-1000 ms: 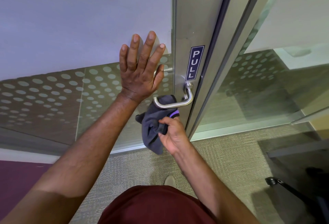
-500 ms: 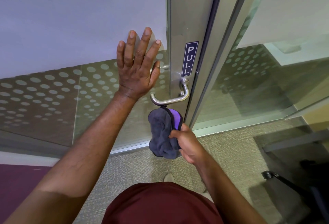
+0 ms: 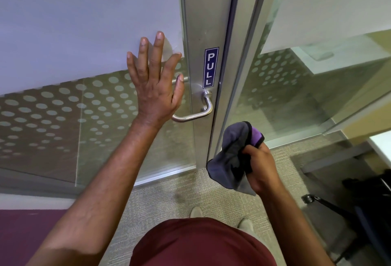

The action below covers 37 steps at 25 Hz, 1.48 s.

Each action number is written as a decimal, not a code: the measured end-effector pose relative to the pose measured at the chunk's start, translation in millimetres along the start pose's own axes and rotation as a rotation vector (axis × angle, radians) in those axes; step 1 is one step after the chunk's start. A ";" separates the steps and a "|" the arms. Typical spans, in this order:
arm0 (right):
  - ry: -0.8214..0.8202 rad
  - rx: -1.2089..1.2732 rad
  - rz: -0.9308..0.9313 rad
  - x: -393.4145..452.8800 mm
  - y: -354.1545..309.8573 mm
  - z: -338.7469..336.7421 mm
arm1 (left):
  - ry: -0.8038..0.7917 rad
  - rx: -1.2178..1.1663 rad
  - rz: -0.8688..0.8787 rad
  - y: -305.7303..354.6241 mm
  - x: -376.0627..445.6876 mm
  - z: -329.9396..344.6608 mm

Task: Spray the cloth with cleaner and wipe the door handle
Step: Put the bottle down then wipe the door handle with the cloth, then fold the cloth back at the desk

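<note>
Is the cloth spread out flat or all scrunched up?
Scrunched up. The cloth is bunched in the right hand, with folds hanging below the fingers.

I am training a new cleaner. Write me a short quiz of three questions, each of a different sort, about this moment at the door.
1. True or false: the cloth touches the door handle.
2. Which hand holds the cloth? A) the left hand B) the right hand C) both hands
3. Fill in: the blue sign above the handle reads ____.

Key
1. False: the cloth is apart from the handle, lower and to its right.
2. B: the right hand grips it; the left hand lies flat and open on the glass door.
3. PULL
</note>
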State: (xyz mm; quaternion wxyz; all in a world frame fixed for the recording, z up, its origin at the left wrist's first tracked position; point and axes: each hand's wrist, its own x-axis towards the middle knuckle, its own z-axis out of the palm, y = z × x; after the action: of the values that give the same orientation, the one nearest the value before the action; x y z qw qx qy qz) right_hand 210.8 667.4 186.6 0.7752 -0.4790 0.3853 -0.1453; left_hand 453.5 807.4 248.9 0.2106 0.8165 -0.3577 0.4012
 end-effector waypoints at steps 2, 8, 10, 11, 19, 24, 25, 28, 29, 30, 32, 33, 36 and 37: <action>-0.040 0.068 -0.070 -9.1 -16.5 1.0 | -0.007 -0.107 0.013 14.5 -7.5 -3.1; -0.249 0.167 -0.127 -35.5 -90.4 0.2 | -0.773 -1.416 -0.549 81.7 -25.6 -13.1; -0.255 0.164 -0.147 -37.6 -110.1 -2.9 | -0.994 -1.652 -0.742 89.0 -33.7 -12.3; -0.262 0.133 -0.168 -37.4 -118.2 -5.1 | -1.079 -1.710 -0.757 89.1 -39.4 -11.6; -0.120 -0.418 -0.346 -18.9 -148.1 -58.8 | -1.149 -1.732 -0.891 117.5 -50.3 -7.2; -0.098 -0.002 0.030 11.0 -129.2 -119.0 | -1.045 -1.809 -1.104 145.0 -42.4 -7.8; -0.162 0.199 0.043 13.0 -122.0 -126.8 | -1.033 -1.832 -1.141 153.7 -38.8 -8.1; -0.329 0.806 0.043 13.8 -79.2 -131.7 | -1.023 -1.902 -1.290 184.8 -27.8 -1.6; -0.344 0.884 0.077 11.8 -62.4 -131.7 | -1.036 -1.902 -1.363 197.0 -25.2 2.8; -0.366 0.888 0.110 9.4 -46.5 -131.2 | -1.035 -1.892 -1.433 207.2 -24.5 8.5; -0.348 0.713 0.129 6.1 -25.5 -136.6 | -1.022 -1.903 -1.473 221.7 -26.6 20.8; -0.273 0.569 0.102 6.0 -20.9 -146.1 | -1.040 -1.915 -1.435 227.4 -29.3 26.4; -0.015 0.223 -0.033 6.2 -29.0 -189.2 | -1.145 -1.744 -1.264 250.8 -43.1 43.8; 0.056 0.172 -0.050 4.3 -35.8 -205.5 | -1.170 -1.650 -1.220 260.3 -48.2 50.1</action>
State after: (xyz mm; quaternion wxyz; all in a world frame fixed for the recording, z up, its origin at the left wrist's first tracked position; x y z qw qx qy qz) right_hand 67.4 517.4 165.1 0.7986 -0.4158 0.3809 -0.2105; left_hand 262.3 625.2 195.3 0.6353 0.5288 -0.1014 -0.5536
